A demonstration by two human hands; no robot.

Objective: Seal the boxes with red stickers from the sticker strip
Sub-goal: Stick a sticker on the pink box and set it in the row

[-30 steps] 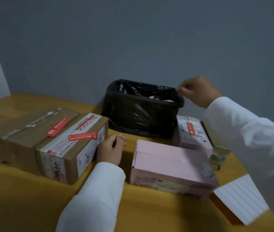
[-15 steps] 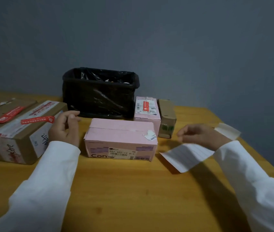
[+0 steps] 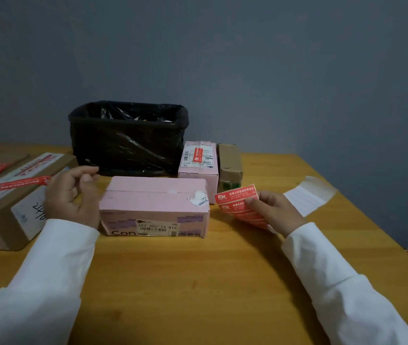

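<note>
Sticker strip (image 3: 237, 205) pinched in right hand (image 3: 276, 212); left hand (image 3: 71, 197) loosely curled, empty. Next: peel one sticker for unsealed pink box (image 3: 154, 205).

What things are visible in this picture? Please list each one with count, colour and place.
large pink box: 1, pink, table centre, no red sticker on top
small pink box: 1, pink, behind it, red sticker on top
small cardboard box: 1, brown, right of the small pink box
big cardboard boxes: 2, brown, left edge, red stickers on top
bin: 1, black liner, at the back by the wall
sticker strip: 1, red, held at right
backing paper: 1, white, on table far right
table: 1, yellow-brown wood
left hand: 1, between the brown and pink boxes, holds nothing
right hand: 1, grips the sticker strip
sleeves: 2, white
</note>
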